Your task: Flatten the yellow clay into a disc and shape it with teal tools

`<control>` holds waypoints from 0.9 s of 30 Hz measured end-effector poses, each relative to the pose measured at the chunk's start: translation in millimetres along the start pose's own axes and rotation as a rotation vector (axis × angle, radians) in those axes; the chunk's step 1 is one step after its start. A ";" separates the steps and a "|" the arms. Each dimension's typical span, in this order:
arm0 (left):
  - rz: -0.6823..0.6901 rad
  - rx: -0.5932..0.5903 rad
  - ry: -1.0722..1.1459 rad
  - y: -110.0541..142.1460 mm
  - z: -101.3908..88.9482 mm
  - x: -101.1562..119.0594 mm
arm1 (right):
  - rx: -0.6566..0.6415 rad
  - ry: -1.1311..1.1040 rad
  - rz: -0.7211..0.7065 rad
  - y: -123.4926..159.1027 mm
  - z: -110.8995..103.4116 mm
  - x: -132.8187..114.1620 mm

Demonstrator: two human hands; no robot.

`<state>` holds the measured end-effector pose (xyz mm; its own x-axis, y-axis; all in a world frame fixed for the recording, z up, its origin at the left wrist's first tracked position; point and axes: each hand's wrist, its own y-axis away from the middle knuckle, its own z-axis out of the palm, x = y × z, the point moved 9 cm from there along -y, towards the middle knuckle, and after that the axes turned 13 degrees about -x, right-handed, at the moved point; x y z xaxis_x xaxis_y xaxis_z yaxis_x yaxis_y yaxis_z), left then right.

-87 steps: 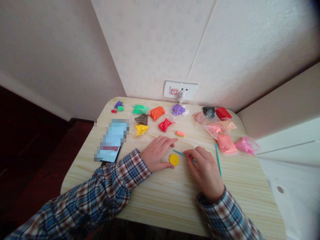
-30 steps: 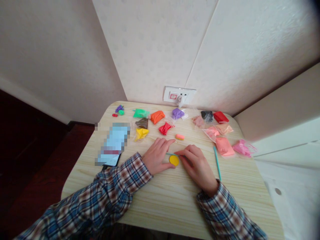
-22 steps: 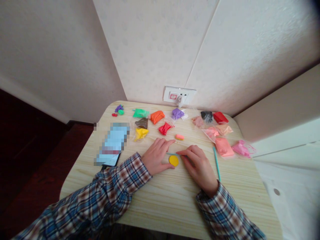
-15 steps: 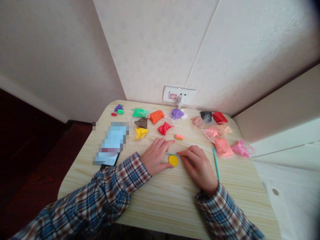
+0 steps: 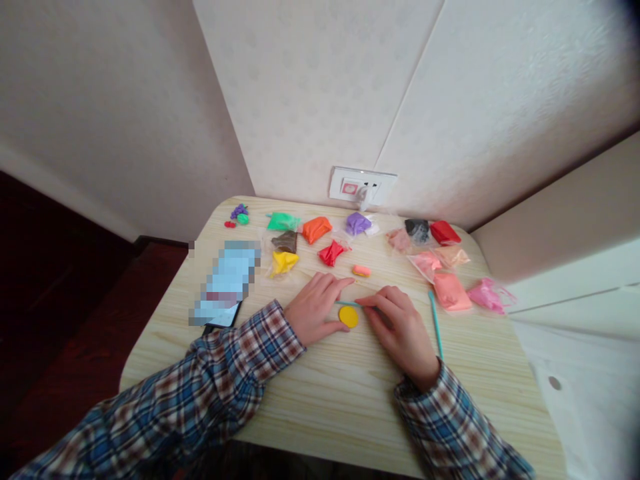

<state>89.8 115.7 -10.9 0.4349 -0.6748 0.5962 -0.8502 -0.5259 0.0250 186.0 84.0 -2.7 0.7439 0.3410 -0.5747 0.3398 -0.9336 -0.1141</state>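
Observation:
A flat, round yellow clay disc (image 5: 349,317) lies on the wooden table between my hands. My right hand (image 5: 397,323) is closed in a pinch on a thin teal clay tool (image 5: 347,303), which lies level just beyond the disc's far edge. To the left, my left hand (image 5: 317,310) has its thumb and fingers apart around the disc's side, the thumb tip at the near edge. Whether the tool's left end touches the left fingers I cannot tell. Just past the fingertips sits a small pink and yellow clay piece (image 5: 361,271).
A second teal tool (image 5: 437,327) lies right of my right hand. Bagged clay lies along the back, including red (image 5: 331,253), yellow (image 5: 284,263) and salmon (image 5: 453,292) packets. A phone (image 5: 227,283), partly blurred, is at left, near small clay fruits (image 5: 240,212).
The whole view has shifted slightly, so everything appears a little further right. Both hands, the tool and the yellow disc keep nearly the same arrangement.

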 end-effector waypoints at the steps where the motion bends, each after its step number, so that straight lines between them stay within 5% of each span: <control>1: -0.003 0.001 -0.004 -0.3 0.1 0.1 | -0.005 0.000 -0.007 -0.3 0.9 -1.0; 27: 0.033 -0.012 0.009 -1.3 -0.5 1.2 | -0.002 0.048 -0.047 1.2 4.6 -6.2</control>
<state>91.3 115.9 -9.9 0.4043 -0.6871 0.6037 -0.8675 -0.4972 0.0151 179.2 80.3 -3.0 0.7536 0.3896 -0.5295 0.3762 -0.9161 -0.1386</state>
